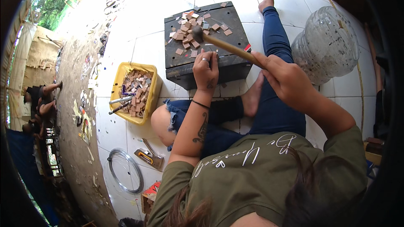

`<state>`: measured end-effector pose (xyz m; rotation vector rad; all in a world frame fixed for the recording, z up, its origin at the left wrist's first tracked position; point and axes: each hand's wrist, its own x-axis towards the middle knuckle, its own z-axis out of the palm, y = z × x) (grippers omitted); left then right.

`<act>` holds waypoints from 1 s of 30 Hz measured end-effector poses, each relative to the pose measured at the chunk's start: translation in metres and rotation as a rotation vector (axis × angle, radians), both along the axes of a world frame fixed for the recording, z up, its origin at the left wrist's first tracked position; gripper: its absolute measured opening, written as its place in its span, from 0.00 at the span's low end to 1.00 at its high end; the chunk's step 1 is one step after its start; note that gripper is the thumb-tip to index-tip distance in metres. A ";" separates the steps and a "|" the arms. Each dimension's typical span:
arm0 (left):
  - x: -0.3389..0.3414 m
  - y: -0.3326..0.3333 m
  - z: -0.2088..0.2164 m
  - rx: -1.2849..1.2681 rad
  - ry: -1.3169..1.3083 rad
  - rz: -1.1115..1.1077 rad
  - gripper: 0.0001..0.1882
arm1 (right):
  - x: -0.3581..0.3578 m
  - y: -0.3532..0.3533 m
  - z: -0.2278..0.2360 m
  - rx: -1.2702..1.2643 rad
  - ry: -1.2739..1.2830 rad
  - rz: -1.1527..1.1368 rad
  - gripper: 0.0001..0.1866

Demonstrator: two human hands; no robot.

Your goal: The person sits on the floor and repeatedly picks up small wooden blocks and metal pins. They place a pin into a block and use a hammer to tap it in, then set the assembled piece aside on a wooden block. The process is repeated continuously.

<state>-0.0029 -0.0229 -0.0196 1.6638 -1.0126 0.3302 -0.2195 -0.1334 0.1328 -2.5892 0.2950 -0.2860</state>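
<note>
My right hand [284,75] is wrapped round the wooden handle of a hammer [231,48]. The hammer's dark head is raised in front of a heap of small brown square tiles [185,30]. These tiles lie loose on a black box [176,59] between my legs. At the box's near edge, my left hand [206,70] is closed, thumb and fingers pinched together. Whatever it pinches is too small to make out. A few thin pale strips and greyish squares lie among the tiles.
A yellow tub [153,96] of similar tiles, with metal tools in it, stands left of the box. Nearer me lie a wire coil [138,172] and a yellow-and-black hand tool [149,158]. A large clear plastic container [326,46] is at right. Another person [42,101] sits far left.
</note>
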 end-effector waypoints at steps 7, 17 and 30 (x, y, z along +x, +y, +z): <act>-0.003 0.001 0.006 0.021 -0.012 0.032 0.03 | 0.003 -0.014 -0.010 0.272 -0.188 0.007 0.24; 0.006 0.016 0.036 0.509 -0.491 0.069 0.09 | -0.015 -0.026 -0.083 0.377 -0.256 -0.171 0.22; -0.004 0.035 0.036 0.413 -0.287 0.050 0.06 | -0.033 -0.013 -0.089 0.397 -0.214 -0.183 0.22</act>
